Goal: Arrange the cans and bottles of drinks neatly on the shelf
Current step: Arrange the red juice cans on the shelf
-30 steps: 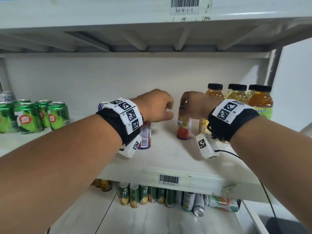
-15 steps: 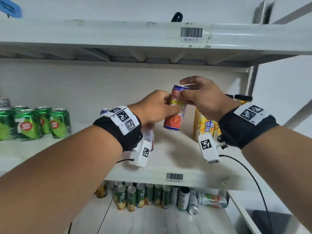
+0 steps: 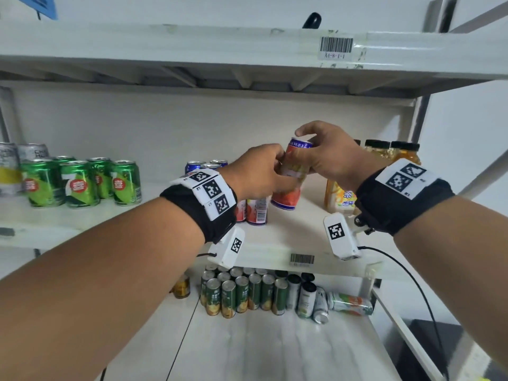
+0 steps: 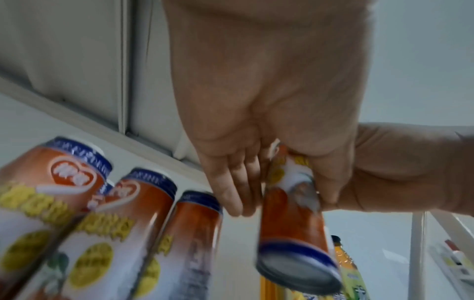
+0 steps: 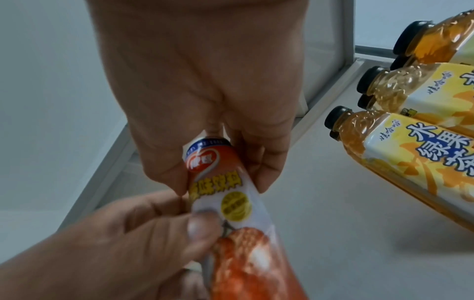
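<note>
- Currently an orange slim can (image 3: pixel 292 174) is held off the shelf (image 3: pixel 288 237), tilted, between both hands — it hangs above the bare stretch between the standing row of like cans (image 3: pixel 257 213) and the tea bottles (image 3: pixel 341 196).
- The grip of the right hand (image 3: pixel 334 160) is pinched round the can's top end, fingers and thumb curled over the rim; the grip of the left hand (image 3: pixel 258 171) is wrapped round the can's middle, thumb pressed on the label.
- The step looks like a hand-over or a turning of the label; one grip should be kept firm until the other is let go.
- The can is best brought upright before it is lowered — a tilted base may catch and tip.
- It is probably to be set just beside the outermost matching can, label forward, without the neighbours being knocked.
- The green cans (image 3: pixel 79 182) at far left need not be touched.
</note>
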Available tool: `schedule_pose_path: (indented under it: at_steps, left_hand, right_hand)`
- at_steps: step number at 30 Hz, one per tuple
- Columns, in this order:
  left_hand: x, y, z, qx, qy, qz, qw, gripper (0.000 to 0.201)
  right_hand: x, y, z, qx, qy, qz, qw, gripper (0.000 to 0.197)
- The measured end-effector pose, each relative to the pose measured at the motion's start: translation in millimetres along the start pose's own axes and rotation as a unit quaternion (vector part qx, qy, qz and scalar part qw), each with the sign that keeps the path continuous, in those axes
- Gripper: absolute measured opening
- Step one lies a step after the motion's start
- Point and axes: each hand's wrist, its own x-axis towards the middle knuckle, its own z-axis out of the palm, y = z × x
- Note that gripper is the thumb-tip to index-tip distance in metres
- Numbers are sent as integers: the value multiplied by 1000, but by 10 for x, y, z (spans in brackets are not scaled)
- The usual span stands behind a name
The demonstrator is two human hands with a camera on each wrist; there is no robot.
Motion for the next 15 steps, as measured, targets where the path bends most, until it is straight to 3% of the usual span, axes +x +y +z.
schedule_pose_path:
  at_steps: [2, 4, 9, 15]
  left_hand:
    - [9, -9, -90, 89, -37, 11, 995, 49]
    - [48, -30, -177, 165, -32, 21, 986, 46]
    - [218, -128, -294, 228, -10, -5, 974, 40]
    - [405, -216, -269, 282, -48, -50, 957, 61]
  right_hand:
    - [87, 25, -50, -54, -12, -12, 998, 43]
    - [203, 75, -85, -100, -24, -21, 995, 37]
    - [565, 295, -50, -176, -66, -36, 981, 35]
    - [973, 587, 135, -214, -136, -71, 965, 36]
